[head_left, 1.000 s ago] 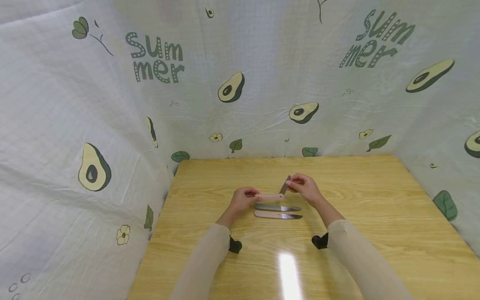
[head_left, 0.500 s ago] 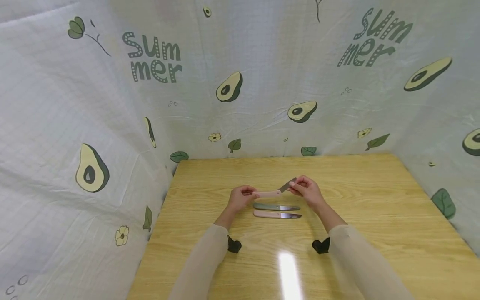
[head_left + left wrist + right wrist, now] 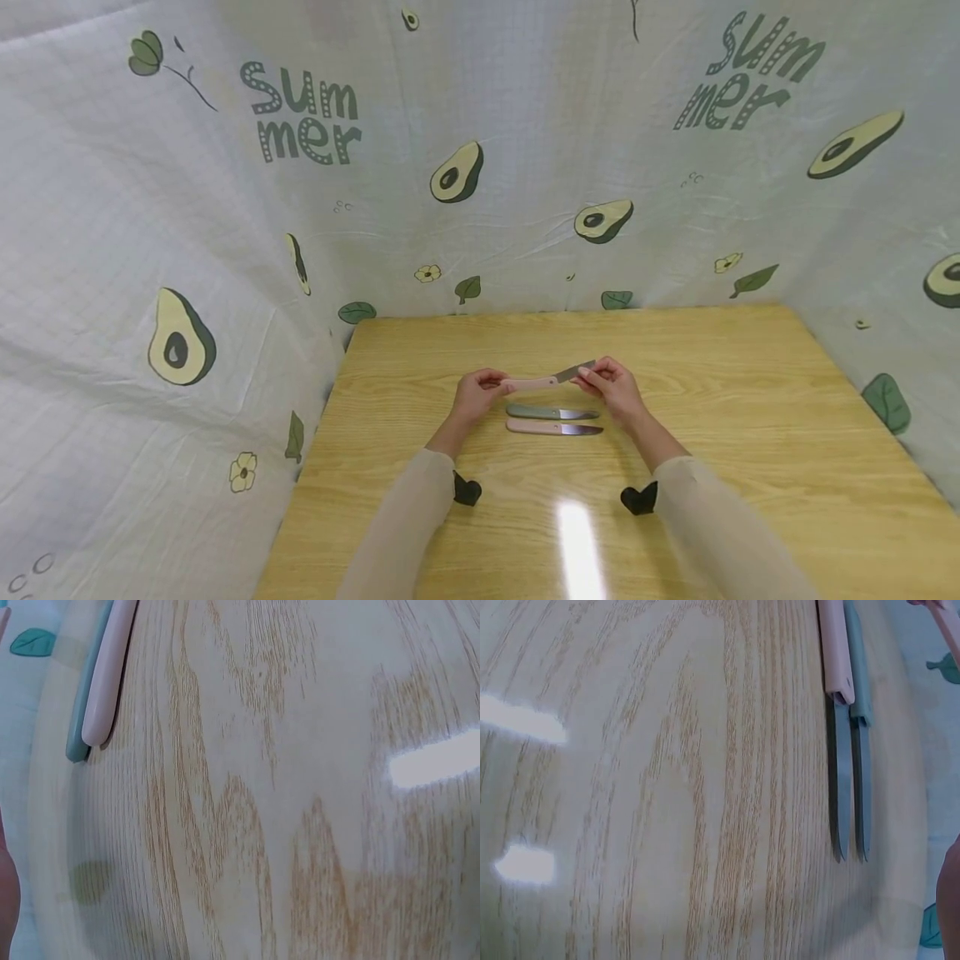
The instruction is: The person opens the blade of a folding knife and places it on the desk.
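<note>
Between the two hands, above the table, is a pink-handled folding knife whose blade angles up a little from the handle. My left hand pinches the handle's end. On the other side, my right hand pinches the blade near its tip. Just nearer to me, a green-handled folding knife and a second pink-handled folding knife lie side by side with blades unfolded and pointing right. In both wrist views only a sliver of each hand shows at the edge.
The wooden table carries a bright light reflection near its front. A white cloth printed with avocados, leaves and "summer" hangs behind and at both sides. Black wrist mounts show below the sleeves.
The held knife's blade has swung outward from steeply raised to nearly in line with its handle. My right hand has moved with the blade, slightly right and down. The lying knives stay put.
</note>
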`<state>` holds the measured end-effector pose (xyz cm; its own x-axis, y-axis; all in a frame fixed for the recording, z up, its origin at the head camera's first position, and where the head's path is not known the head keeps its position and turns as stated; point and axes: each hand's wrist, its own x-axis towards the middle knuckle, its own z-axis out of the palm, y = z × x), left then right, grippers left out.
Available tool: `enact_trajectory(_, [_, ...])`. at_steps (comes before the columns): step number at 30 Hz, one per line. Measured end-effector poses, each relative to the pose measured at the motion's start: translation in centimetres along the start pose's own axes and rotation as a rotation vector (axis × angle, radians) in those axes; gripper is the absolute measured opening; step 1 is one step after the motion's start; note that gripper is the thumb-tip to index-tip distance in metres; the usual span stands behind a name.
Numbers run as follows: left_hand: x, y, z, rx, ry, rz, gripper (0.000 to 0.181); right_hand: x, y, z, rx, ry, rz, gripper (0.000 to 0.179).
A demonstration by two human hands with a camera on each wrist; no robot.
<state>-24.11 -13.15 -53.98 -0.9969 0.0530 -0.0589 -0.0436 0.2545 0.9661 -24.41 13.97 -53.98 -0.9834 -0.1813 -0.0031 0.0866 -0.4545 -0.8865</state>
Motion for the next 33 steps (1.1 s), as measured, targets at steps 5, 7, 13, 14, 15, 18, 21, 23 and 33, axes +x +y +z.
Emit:
enact_trajectory(5, [0.2,-0.4,0.0,-0.017,0.021,0.0,0.023,-0.1,0.4,0.2,0.066,0.019,0.005,0.023])
enact_trajectory(7, [0.2,-0.5,0.1,-0.027,0.025,0.0,0.024,-0.1,0.6,0.3,0.092,0.028,0.008,0.023])
enact_trajectory(13, [-0.4,0.2,0.0,-0.071,0.031,0.011,0.027,-0.3,1.0,0.8,0.141,0.07,0.028,0.025])
enact_trajectory(14, [-0.7,0.7,-0.1,-0.075,0.029,0.015,0.027,-0.4,1.0,0.9,0.148,0.081,0.038,0.025])
enact_trajectory(15, [-1.0,1.2,-0.2,-0.081,0.022,0.015,0.027,-0.4,1.0,1.0,0.156,0.092,0.047,0.025])
enact_trajectory(18, [-1.2,1.7,-0.4,-0.095,0.005,-0.003,0.026,-0.5,1.0,1.1,0.163,0.112,0.064,0.025])
enact_trajectory(21, [-0.6,0.5,0.0,-0.11,0.007,-0.026,0.026,-0.5,0.9,0.9,0.156,0.106,0.072,0.025])
enact_trajectory(23, [-0.1,-0.4,0.3,-0.114,0.003,-0.031,0.026,-0.4,0.9,0.6,0.15,0.103,0.069,0.024])
enact_trajectory(33, [0.2,-0.7,-0.5,-0.101,-0.06,-0.063,0.023,-0.3,0.9,-0.4,0.138,0.14,0.015,0.02])
